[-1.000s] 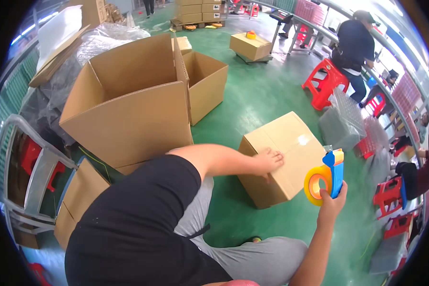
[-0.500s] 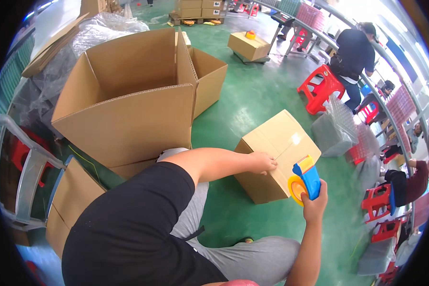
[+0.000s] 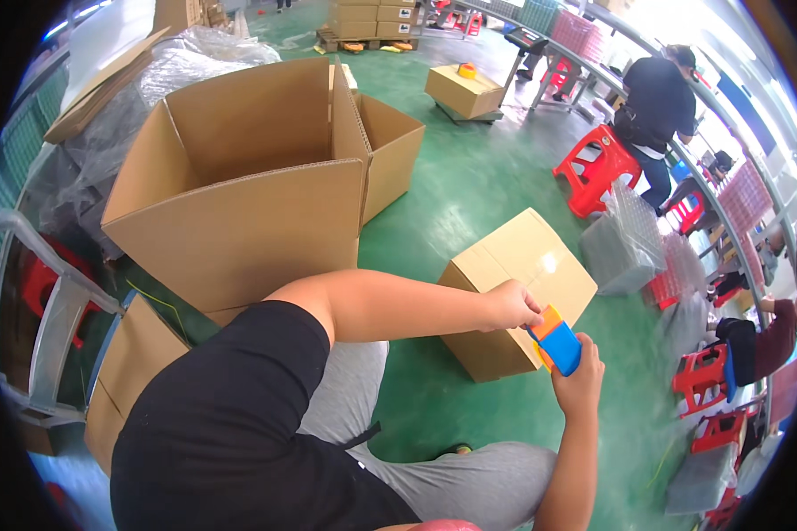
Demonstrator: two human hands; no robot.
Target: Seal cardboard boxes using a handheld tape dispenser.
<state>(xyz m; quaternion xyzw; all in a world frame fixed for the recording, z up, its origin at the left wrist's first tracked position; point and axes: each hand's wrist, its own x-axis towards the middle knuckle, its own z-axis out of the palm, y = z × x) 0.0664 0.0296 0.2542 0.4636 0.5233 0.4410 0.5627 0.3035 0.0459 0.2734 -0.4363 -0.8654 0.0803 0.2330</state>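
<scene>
A closed brown cardboard box (image 3: 527, 252) sits on the green floor in front of me. My right hand (image 3: 578, 380) grips a blue tape dispenser (image 3: 560, 347) with an orange front part, held over the box's near right corner. Part of a yellow tape roll (image 3: 543, 356) peeks out beneath it. My left hand (image 3: 511, 306) reaches across the box top, its thumb and fingers pinched together at the dispenser's orange end. What lies between those fingertips, if anything, is too small to tell.
Large open cartons (image 3: 239, 212) stand to the left, beside a grey metal frame (image 3: 53, 327). Another box (image 3: 463, 91) with a tape roll on it rests on a scale farther off. At right are red stools (image 3: 598, 168), plastic-wrapped bundles (image 3: 624, 239) and seated people along workbenches.
My left hand has moved right from the box's edge to the dispenser's front end. The dispenser in my right hand has tilted and shifted slightly left, hiding most of its yellow roll.
</scene>
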